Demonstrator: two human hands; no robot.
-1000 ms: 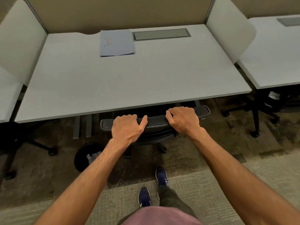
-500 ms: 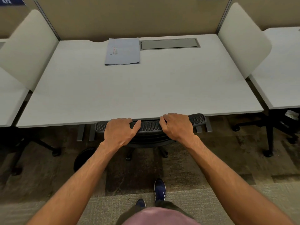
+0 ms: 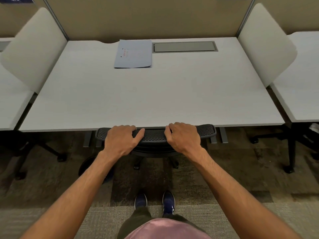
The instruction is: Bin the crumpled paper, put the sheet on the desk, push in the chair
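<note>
Pushing-in is nearly finishing, I judge: the black mesh-backed office chair (image 3: 155,135) is sitting with its top rail at the pale grey laminate desk (image 3: 155,97) edge. A light blue printed sheet (image 3: 133,54) is lying at the desk's rear. Left hand (image 3: 120,140) and right hand (image 3: 183,137) are both gripping that rail. A dark round bin (image 3: 86,167) is showing under the left forearm; its contents are hidden.

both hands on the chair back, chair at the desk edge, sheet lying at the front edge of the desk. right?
Not quite. In the head view the sheet lies at the back of the desk, by the divider. Both the left hand and right hand do grip the chair back.
</note>
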